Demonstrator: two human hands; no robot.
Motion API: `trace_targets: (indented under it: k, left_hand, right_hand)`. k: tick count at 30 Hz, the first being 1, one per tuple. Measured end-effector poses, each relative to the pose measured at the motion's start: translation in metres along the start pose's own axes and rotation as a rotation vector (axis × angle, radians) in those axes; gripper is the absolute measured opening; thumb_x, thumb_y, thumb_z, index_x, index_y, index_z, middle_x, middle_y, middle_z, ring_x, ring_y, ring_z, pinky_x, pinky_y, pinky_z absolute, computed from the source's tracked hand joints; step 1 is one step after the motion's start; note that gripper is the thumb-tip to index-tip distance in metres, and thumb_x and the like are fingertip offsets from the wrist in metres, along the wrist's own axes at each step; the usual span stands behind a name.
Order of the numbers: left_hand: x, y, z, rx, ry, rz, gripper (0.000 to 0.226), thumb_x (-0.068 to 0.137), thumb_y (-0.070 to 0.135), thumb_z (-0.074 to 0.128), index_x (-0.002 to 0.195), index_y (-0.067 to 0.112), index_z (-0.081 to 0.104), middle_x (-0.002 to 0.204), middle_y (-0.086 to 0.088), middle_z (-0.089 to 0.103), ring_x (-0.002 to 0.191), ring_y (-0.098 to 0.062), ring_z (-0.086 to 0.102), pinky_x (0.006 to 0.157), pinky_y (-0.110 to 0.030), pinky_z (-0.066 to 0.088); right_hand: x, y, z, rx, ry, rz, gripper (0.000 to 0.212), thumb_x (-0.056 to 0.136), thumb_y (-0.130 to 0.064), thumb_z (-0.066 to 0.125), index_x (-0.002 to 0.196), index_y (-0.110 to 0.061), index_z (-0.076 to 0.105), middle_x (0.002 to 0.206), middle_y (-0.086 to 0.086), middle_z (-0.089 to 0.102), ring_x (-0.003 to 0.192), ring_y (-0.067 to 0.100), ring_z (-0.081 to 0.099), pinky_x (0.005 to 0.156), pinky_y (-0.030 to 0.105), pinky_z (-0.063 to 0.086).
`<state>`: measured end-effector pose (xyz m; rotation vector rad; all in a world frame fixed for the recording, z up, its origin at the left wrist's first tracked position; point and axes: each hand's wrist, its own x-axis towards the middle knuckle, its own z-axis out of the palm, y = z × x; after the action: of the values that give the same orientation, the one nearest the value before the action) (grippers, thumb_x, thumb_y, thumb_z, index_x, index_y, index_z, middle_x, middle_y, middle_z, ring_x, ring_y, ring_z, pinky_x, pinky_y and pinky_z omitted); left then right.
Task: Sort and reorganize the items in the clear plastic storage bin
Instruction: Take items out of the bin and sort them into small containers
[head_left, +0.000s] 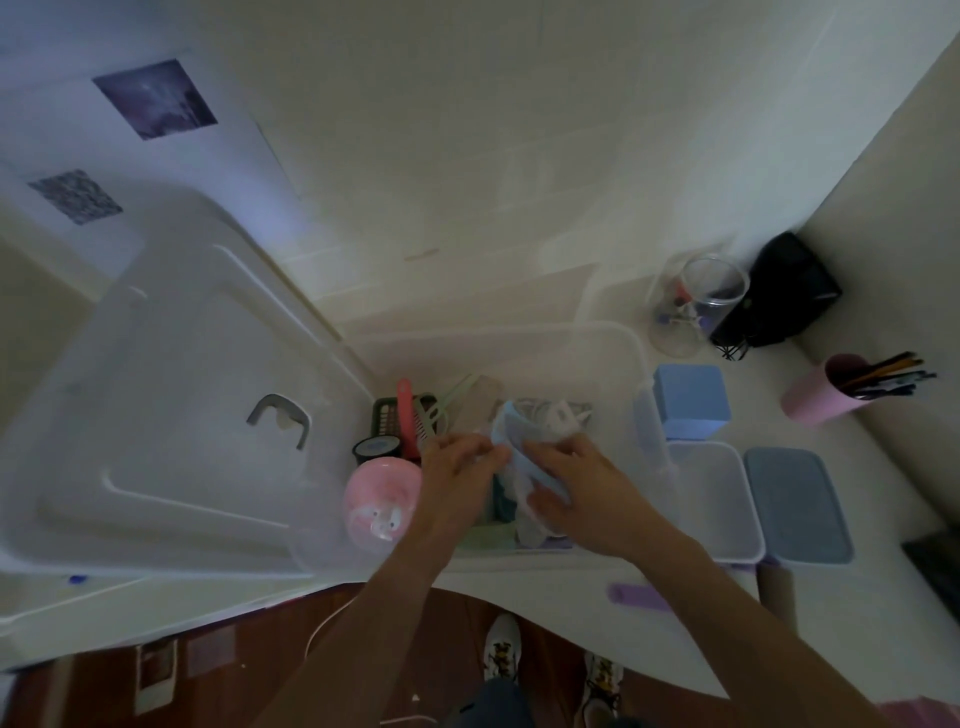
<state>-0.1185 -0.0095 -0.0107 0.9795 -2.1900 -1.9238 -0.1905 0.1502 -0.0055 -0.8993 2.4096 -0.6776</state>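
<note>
Fingers of your left hand (462, 467) and right hand (576, 486) pinch a light-blue face mask (511, 431) over the clear storage bin (631, 343); a pink round case (382, 493) crowds the left, small lidded boxes (711, 499) right.

From my feed I can't make out what the blurred pale blue thing (511, 434) is, my hands cover the bin (613, 338) contents below it, and the bottom edge cuts off my shoes (503, 649).
</note>
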Motion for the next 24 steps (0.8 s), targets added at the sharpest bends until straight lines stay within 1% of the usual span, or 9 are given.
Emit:
trace_targets:
  k: [2,5,7,11,14,16,19,22,24]
  left_hand:
    - [-0.001,-0.002,0.001,-0.034,-0.005,0.0,0.009,0.088,0.021,0.074,0.08,0.017,0.07,0.118,-0.005,0.05,0.1,-0.003,0.052,0.075,-0.004,0.043]
    - [-0.003,-0.004,0.005,-0.119,-0.018,-0.003,0.01,0.088,0.033,0.074,0.089,0.024,0.072,0.12,-0.008,0.058,0.11,-0.022,0.059,0.089,-0.028,0.052]
    - [-0.008,-0.004,0.009,-0.265,-0.02,0.035,0.008,0.091,0.026,0.071,0.1,0.027,0.07,0.109,0.001,0.066,0.106,-0.025,0.064,0.08,-0.03,0.055]
    - [-0.011,-0.001,0.016,-0.487,0.14,0.035,0.054,0.088,0.002,0.071,0.115,0.044,0.05,0.092,0.006,0.068,0.085,-0.016,0.067,0.069,-0.025,0.056]
    - [0.001,-0.002,0.015,-0.648,0.131,-0.158,0.042,0.083,0.002,0.076,0.121,0.011,0.061,0.112,-0.013,0.073,0.102,-0.032,0.07,0.084,-0.047,0.06]
    - [0.004,-0.003,0.012,-0.721,0.031,-0.268,0.036,0.088,0.01,0.071,0.122,-0.001,0.066,0.124,-0.026,0.066,0.117,-0.045,0.061,0.101,-0.061,0.049]
    - [0.0,0.0,0.009,-0.829,-0.052,-0.374,0.045,0.093,0.023,0.06,0.132,-0.001,0.061,0.134,-0.026,0.06,0.122,-0.043,0.059,0.105,-0.054,0.048]
    - [-0.005,0.005,0.007,-0.925,-0.152,-0.377,0.048,0.095,0.026,0.053,0.134,-0.001,0.059,0.127,-0.025,0.063,0.107,-0.038,0.065,0.089,-0.045,0.057]
    - [-0.007,0.004,0.007,-0.95,-0.198,-0.362,0.048,0.096,0.025,0.051,0.135,-0.001,0.057,0.123,-0.023,0.064,0.106,-0.037,0.066,0.087,-0.045,0.057]
  right_hand:
    - [-0.001,0.004,0.001,-0.028,0.011,0.005,0.058,0.093,-0.032,0.061,0.148,-0.031,0.04,0.129,0.005,0.047,0.11,0.024,0.056,0.092,0.033,0.049]
    - [0.001,0.003,0.003,0.223,0.092,0.04,0.049,0.091,-0.023,0.067,0.138,-0.022,0.053,0.119,0.003,0.066,0.102,0.019,0.065,0.089,0.034,0.053]
    - [0.002,0.0,0.002,0.483,0.23,0.093,0.026,0.092,-0.016,0.068,0.117,-0.018,0.061,0.096,-0.001,0.073,0.081,0.01,0.07,0.075,0.032,0.058]
    - [0.003,-0.007,-0.002,0.721,0.371,0.135,0.01,0.094,-0.016,0.066,0.103,-0.02,0.063,0.078,-0.004,0.069,0.066,0.011,0.064,0.059,0.022,0.052]
    - [0.003,-0.009,-0.004,0.755,0.346,0.146,0.008,0.096,-0.015,0.062,0.1,-0.018,0.069,0.084,0.004,0.071,0.078,0.022,0.066,0.067,0.028,0.054]
    - [0.003,-0.006,-0.007,0.669,0.305,0.109,0.015,0.097,-0.019,0.061,0.091,-0.011,0.074,0.079,0.006,0.068,0.077,0.022,0.063,0.07,0.034,0.051]
    - [0.001,-0.004,-0.014,0.701,0.234,0.087,0.018,0.098,-0.015,0.06,0.087,-0.011,0.073,0.067,-0.002,0.06,0.057,0.007,0.05,0.062,0.027,0.043]
    - [0.001,-0.005,-0.02,0.688,0.207,0.081,0.019,0.1,-0.015,0.056,0.084,-0.014,0.067,0.064,-0.006,0.057,0.058,0.008,0.048,0.06,0.026,0.04]
    - [0.0,-0.01,-0.024,0.704,0.18,0.072,0.023,0.101,-0.016,0.053,0.079,-0.014,0.061,0.062,-0.007,0.053,0.059,0.01,0.047,0.06,0.026,0.039]
